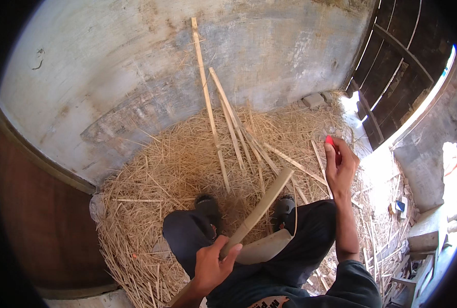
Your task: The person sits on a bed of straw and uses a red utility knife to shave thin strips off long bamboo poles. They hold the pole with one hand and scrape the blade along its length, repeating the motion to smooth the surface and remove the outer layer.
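Observation:
My left hand [214, 264] grips the lower end of a pale bamboo length [259, 208], fingers wrapped round it. The bamboo slants up and to the right over my lap, between my knees. A thin curled strip [295, 208] hangs near its upper end. My right hand [341, 164] is raised to the right, apart from the bamboo, and closed on a small bright red object [330, 140]. Most of that object is hidden by the fingers, so its kind does not show. Across my thighs lies a stiff, pale grey-green curved piece [266, 248].
Loose straw-like shavings [172, 164] cover the floor around my shoes. Long split bamboo strips [208, 97] lean against the stained wall [136, 61]. To the right are a dark plank door [392, 61], a wooden stool-like frame [423, 262] and a small blue-and-white item [401, 206].

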A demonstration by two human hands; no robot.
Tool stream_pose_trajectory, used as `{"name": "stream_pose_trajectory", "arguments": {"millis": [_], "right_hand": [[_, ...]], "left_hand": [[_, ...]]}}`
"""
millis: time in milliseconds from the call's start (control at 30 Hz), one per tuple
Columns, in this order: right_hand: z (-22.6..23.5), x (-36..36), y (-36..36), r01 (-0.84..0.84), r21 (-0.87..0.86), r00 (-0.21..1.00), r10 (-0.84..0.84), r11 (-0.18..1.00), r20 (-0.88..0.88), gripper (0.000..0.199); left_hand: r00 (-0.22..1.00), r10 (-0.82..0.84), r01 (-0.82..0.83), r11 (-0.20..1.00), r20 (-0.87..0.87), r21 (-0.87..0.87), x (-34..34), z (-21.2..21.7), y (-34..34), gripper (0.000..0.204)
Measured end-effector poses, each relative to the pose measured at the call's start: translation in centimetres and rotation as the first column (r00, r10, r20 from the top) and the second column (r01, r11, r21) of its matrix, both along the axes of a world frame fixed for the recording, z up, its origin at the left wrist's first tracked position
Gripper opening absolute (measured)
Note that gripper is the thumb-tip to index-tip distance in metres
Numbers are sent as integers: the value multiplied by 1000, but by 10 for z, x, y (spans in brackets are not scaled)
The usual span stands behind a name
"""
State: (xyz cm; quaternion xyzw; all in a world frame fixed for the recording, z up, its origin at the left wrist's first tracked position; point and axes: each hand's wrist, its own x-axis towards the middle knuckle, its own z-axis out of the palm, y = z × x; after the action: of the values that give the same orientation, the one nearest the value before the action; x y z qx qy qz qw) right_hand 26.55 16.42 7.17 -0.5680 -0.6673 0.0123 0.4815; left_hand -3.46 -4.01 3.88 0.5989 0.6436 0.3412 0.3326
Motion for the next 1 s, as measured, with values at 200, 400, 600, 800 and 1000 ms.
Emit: {"name": "stream_pose_trajectory", "arguments": {"millis": [200,400,600,800,1000], "right_hand": [[-25,-41,-45,-476,34,880,475,879,32,14],[-41,-73,-68,-569,39,812,553,822,185,27],[-38,-71,-70,-566,31,804,544,824,241,28],[-35,-67,-70,-558,59,804,523,827,283,30],[-36,-52,-56,-428,64,887,405,902,223,25]], "left_hand": [[997,75,-75,997,-8,4,-4,7,25,25],[999,-10,15,995,-44,97,6,10,37,26],[999,-1,4,996,-36,86,13,10,39,27],[1000,-16,16,999,9,51,15,9,36,26],[1000,-9,9,1000,-3,6,13,7,28,28]]}}
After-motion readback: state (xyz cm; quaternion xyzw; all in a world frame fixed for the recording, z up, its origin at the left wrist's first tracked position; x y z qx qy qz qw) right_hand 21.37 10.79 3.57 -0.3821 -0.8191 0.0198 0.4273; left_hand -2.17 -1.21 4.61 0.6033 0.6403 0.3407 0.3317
